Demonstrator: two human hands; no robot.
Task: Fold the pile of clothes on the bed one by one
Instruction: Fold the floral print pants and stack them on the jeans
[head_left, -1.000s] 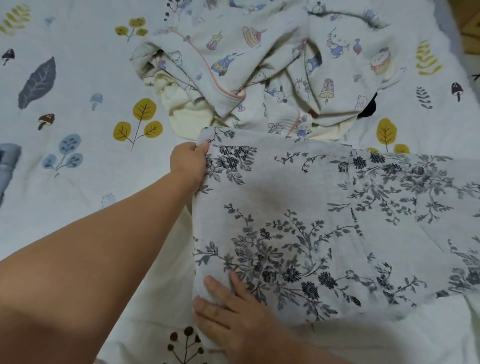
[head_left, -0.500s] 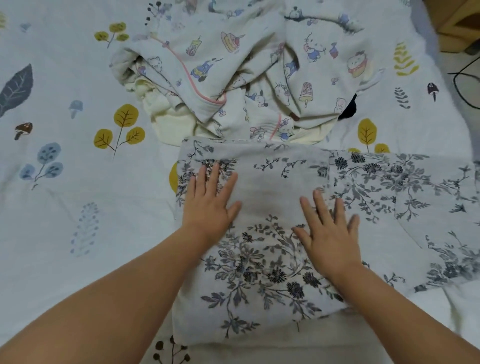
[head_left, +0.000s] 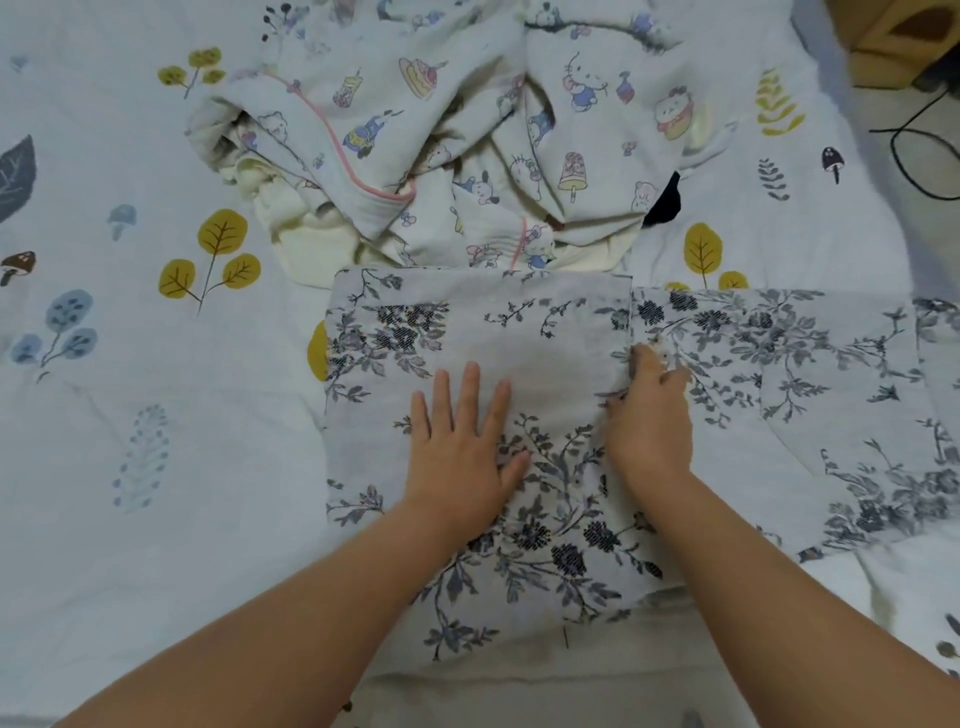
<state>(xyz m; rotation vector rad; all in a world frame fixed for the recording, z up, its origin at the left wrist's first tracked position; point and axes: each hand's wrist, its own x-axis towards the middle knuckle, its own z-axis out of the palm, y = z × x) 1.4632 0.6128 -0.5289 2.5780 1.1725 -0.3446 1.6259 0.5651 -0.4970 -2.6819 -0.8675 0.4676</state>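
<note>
Right hand (head_left: 647, 415): formerly flat, now curls on folded edge of floral garment (head_left: 519, 338). Left hand (head_left: 462, 441): shifted rightward.

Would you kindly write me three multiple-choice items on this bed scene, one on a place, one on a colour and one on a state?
1. Where does the unfolded pile of cartoon-print clothes lie relative to the floral garment?
A. Beyond it, farther from the person
B. To its left
C. Under the person's arms

2. What colour is the piping on the cartoon-print clothes?
A. Green
B. Pink
C. Black

3. What is the left hand doing?
A. Lifting a sleeve in the air
B. Gripping the bedsheet
C. Resting flat, fingers straight, on the floral garment

Answers: 1 A, the pile sits above the garment's far edge in the head view. 2 B, a pink line runs along the fabric's edge. 3 C, its palm is down on the cloth, while the right hand pinches the folded edge.
</note>
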